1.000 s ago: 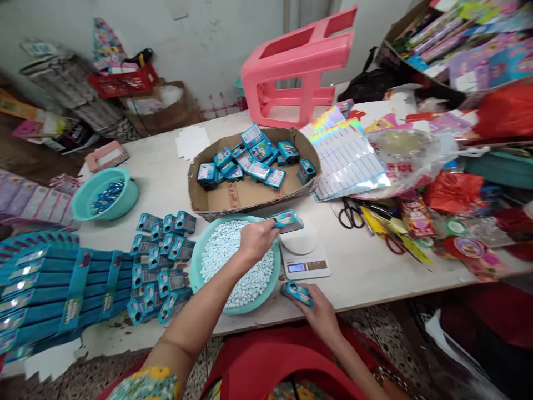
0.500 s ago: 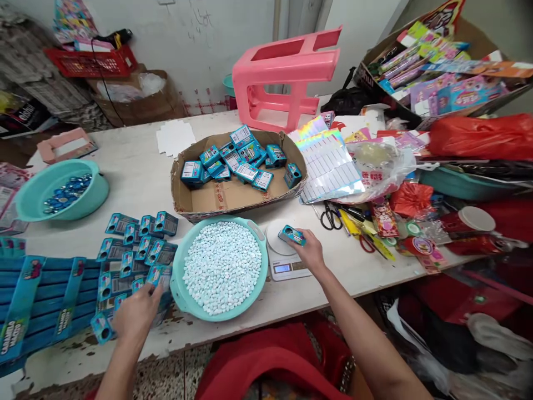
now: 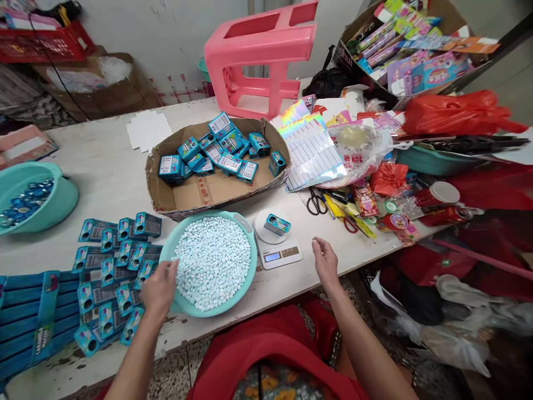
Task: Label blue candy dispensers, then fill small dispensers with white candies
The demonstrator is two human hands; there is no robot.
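A small blue box (image 3: 277,224) lies on the round white pan of the digital scale (image 3: 287,255). My right hand (image 3: 325,261) is to the right of the scale, apart from it, open with nothing in it. Over the left rim of the turquoise bowl (image 3: 251,278) reaches my left hand (image 3: 159,286), fingers loosely bent and nothing visible in them. The bowl is filled with pale blue-white candies (image 3: 214,261). Left of my left hand stand several upright blue boxes (image 3: 108,272), their tops showing dark round holes.
A cut-down cardboard box (image 3: 187,194) behind the bowl holds several blue boxes. At the left are a basin (image 3: 62,197) of shiny blue pieces and flat blue cartons (image 3: 25,322). A pink stool (image 3: 258,50) lies at the back; scissors (image 3: 316,203) and clutter lie right.
My right hand has let go of the blue box on the scale and drawn back to the right. My left hand moved from the standing boxes to the bowl's rim. The view shifted right.
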